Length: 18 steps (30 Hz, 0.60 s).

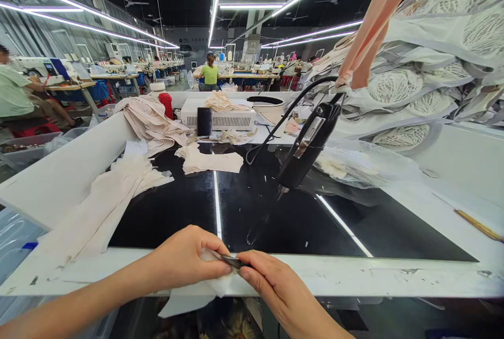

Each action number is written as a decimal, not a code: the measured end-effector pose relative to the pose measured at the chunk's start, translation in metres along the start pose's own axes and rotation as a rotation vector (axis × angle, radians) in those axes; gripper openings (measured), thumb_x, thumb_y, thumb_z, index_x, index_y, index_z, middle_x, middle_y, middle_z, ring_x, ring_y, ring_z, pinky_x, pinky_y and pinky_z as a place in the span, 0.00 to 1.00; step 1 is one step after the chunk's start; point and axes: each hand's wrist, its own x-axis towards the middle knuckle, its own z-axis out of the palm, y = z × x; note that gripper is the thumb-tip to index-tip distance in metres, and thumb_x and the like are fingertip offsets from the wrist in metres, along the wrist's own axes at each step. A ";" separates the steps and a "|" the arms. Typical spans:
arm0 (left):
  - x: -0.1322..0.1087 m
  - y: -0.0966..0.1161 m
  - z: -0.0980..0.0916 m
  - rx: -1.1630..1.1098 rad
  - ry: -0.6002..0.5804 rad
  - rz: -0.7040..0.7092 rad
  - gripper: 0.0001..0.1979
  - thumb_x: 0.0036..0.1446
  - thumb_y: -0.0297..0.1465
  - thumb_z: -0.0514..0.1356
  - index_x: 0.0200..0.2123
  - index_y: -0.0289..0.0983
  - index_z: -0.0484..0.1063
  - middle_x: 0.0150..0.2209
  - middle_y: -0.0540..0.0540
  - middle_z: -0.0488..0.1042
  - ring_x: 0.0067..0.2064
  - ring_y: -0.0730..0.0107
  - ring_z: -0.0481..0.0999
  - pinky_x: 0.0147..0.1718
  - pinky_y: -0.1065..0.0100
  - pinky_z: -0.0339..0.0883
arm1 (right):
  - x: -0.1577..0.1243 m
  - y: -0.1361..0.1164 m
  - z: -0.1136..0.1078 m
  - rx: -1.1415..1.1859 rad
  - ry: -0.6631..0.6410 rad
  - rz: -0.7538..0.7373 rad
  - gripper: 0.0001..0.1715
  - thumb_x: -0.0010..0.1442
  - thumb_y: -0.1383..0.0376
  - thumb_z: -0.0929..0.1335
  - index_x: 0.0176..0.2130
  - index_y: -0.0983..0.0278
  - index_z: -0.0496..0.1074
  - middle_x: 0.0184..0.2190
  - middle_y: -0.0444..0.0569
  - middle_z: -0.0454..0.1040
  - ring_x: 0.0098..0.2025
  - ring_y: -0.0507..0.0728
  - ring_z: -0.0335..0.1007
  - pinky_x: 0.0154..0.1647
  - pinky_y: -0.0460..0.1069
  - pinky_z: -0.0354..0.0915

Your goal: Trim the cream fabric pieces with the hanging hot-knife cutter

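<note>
At the table's front edge my left hand (189,256) is closed on a white fabric piece (191,298), which hangs down over the edge. My right hand (271,278) grips a small pointed dark metal tool (233,261). Its tip reaches the fabric at my left fingers; whether it is snips or tweezers I cannot tell. Beyond my hands lies a glossy black board (268,223). A black handheld tool with a metal tip (309,145) hangs over it, tied to a pink fabric strip (374,29).
Pale fabric strips (106,197) lie at the left, with a small cut stack (214,162) on the board. A phone (204,122) leans on a white vented box (244,120). Bundled garment pieces (425,82) rise at right, above a wooden-handled tool (478,223). Other people sit farther off.
</note>
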 end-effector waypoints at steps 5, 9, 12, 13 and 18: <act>0.000 0.001 0.001 0.013 -0.009 -0.009 0.09 0.56 0.35 0.65 0.36 0.39 0.84 0.34 0.51 0.82 0.39 0.65 0.78 0.39 0.72 0.65 | 0.000 0.000 0.000 -0.023 0.017 -0.018 0.25 0.74 0.49 0.58 0.47 0.58 0.77 0.42 0.47 0.81 0.45 0.59 0.77 0.47 0.50 0.66; -0.002 0.005 0.002 0.012 -0.014 -0.015 0.10 0.56 0.36 0.66 0.35 0.38 0.84 0.34 0.51 0.81 0.39 0.65 0.77 0.39 0.72 0.65 | -0.003 0.004 0.002 -0.026 0.050 -0.042 0.23 0.74 0.50 0.59 0.43 0.58 0.77 0.38 0.46 0.80 0.41 0.58 0.76 0.43 0.49 0.66; -0.002 0.007 0.004 -0.013 -0.029 -0.030 0.10 0.55 0.36 0.66 0.36 0.38 0.85 0.32 0.51 0.80 0.38 0.66 0.76 0.37 0.72 0.64 | -0.006 0.007 0.003 0.006 0.073 -0.052 0.22 0.74 0.51 0.60 0.42 0.57 0.77 0.38 0.46 0.81 0.41 0.58 0.77 0.44 0.49 0.67; -0.002 0.008 0.005 -0.017 -0.032 -0.036 0.10 0.55 0.35 0.66 0.36 0.38 0.85 0.31 0.52 0.79 0.37 0.66 0.75 0.36 0.72 0.63 | -0.008 0.008 0.002 0.014 0.082 -0.059 0.22 0.74 0.51 0.60 0.42 0.57 0.77 0.39 0.46 0.81 0.42 0.58 0.77 0.44 0.49 0.67; -0.001 0.010 0.006 -0.022 -0.045 -0.026 0.09 0.54 0.34 0.66 0.35 0.39 0.85 0.29 0.53 0.76 0.35 0.69 0.73 0.34 0.73 0.60 | -0.011 0.011 0.000 0.013 0.089 -0.062 0.21 0.73 0.51 0.60 0.43 0.58 0.77 0.38 0.46 0.82 0.41 0.58 0.78 0.44 0.49 0.68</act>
